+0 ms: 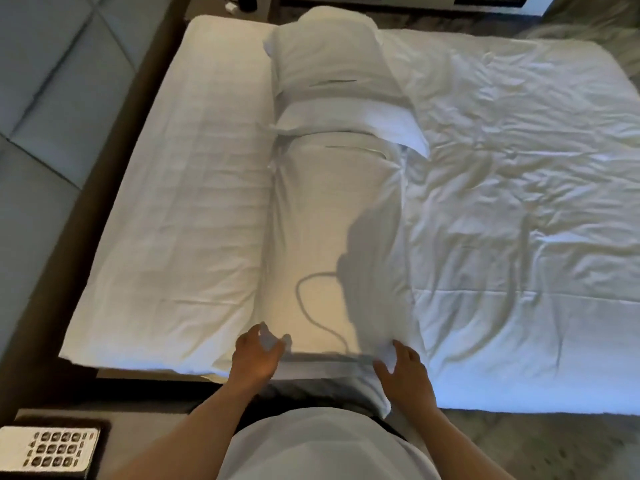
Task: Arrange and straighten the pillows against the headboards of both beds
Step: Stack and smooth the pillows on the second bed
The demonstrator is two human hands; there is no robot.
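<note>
I look across a white bed from its side, with the grey padded headboard (52,81) at the left. A long white pillow (180,202) lies flat along the headboard side. Beside it lies a second row of white pillows: a near pillow (332,237), a smaller one (349,123) behind it and a far one (325,46). My left hand (256,355) pinches the near pillow's left corner. My right hand (405,368) grips its right corner at the bed's edge.
A rumpled white duvet (519,202) covers the right part of the bed. A nightstand with a white keypad phone (52,448) stands at the lower left. Grey carpet (554,445) runs along the near side. Dark furniture shows beyond the bed's far end.
</note>
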